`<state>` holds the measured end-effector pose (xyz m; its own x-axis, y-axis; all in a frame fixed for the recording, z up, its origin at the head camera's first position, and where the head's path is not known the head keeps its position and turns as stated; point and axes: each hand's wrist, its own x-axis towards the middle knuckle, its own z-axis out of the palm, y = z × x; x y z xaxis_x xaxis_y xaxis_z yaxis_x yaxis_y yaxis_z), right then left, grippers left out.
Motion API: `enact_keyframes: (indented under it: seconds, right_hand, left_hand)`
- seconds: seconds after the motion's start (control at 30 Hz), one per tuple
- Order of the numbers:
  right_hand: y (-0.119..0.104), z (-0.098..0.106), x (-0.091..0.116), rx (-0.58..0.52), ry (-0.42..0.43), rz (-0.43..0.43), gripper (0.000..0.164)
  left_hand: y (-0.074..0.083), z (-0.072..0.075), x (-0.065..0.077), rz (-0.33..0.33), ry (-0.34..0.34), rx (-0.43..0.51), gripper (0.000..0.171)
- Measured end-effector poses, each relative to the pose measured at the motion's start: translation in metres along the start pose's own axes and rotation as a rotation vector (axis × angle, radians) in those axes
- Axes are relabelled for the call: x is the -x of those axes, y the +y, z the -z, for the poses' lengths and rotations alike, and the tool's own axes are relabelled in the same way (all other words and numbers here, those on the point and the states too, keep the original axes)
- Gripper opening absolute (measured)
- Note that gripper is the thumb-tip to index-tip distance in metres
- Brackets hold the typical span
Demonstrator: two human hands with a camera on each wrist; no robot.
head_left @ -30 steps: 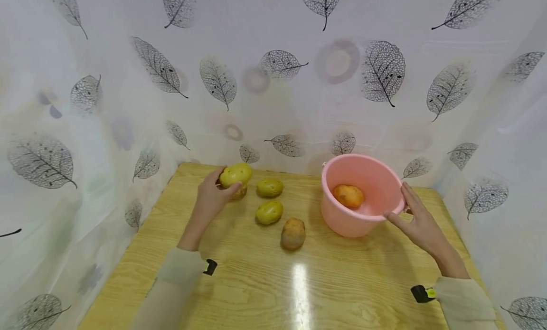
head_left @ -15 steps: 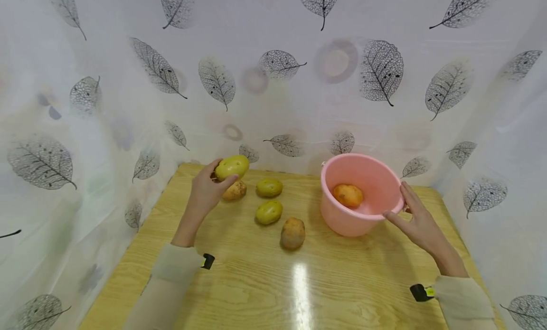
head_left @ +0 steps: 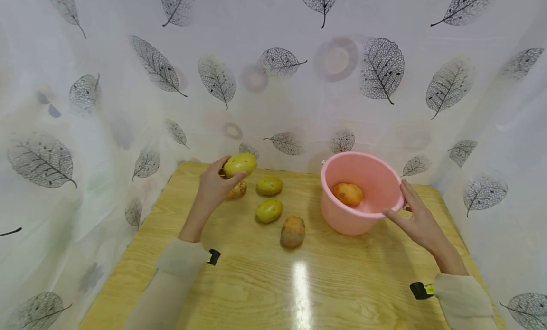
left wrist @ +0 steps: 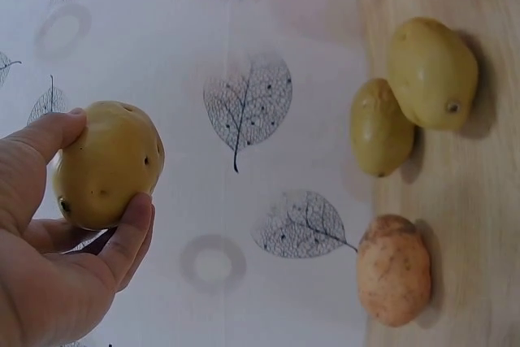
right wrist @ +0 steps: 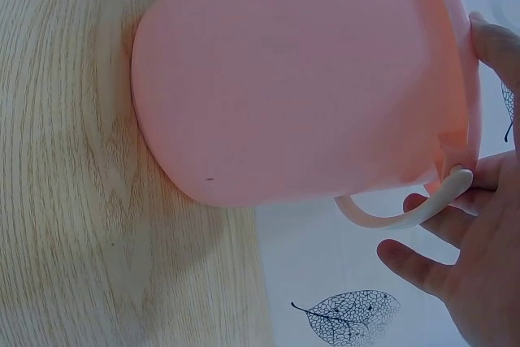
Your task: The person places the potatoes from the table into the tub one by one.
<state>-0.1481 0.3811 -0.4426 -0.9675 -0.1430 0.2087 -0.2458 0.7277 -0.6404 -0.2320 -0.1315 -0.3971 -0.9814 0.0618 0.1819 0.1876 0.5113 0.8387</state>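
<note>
My left hand (head_left: 215,183) grips a smooth yellow-green potato (head_left: 240,165) between thumb and fingers, raised above the far left of the table. In the left wrist view this potato (left wrist: 110,164) shows small dark eyes. Just below it, a brown potato (head_left: 237,190) lies partly hidden. Two more yellow-green potatoes, one behind (head_left: 269,186) and one in front (head_left: 269,211), lie to the right, with a rough brown potato (head_left: 293,232) nearer. My right hand (head_left: 420,225) rests on the rim of a pink bucket (head_left: 348,221), fingers spread beside its pale handle (right wrist: 406,215). An orange-brown potato (head_left: 348,193) lies inside the bucket.
Everything stands on a light wood-grain table (head_left: 256,287) with a bright glare streak. A white curtain with dark leaf prints (head_left: 282,102) closes off the back and both sides. Each sleeve cuff has a small black device (head_left: 420,290) beside it.
My left hand has lifted the yellow-green potato higher, shifting left and then back to the right, exposing the brown potato below. The right hand and bucket stay in place.
</note>
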Motion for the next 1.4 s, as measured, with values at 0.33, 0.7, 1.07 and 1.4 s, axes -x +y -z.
enact_keyframes:
  seconds: [0.33,0.7,1.07,1.4]
  right_hand:
    - [-0.002,0.002,-0.001,0.006,0.000,-0.002,0.090]
    - [-0.001,0.002,-0.001,0.007,-0.001,-0.010,0.089]
    - [-0.003,0.001,-0.001,0.002,0.002,-0.006,0.089]
    - [-0.001,0.000,0.000,-0.004,0.005,-0.012,0.088]
  left_hand:
    - [0.025,-0.031,-0.008,-0.002,-0.078,0.048,0.078]
    - [0.050,-0.070,-0.013,-0.034,-0.141,0.022,0.075]
    - [0.068,-0.104,-0.017,-0.079,-0.169,0.000,0.069]
    - [0.090,-0.133,-0.018,-0.115,-0.195,0.002,0.069]
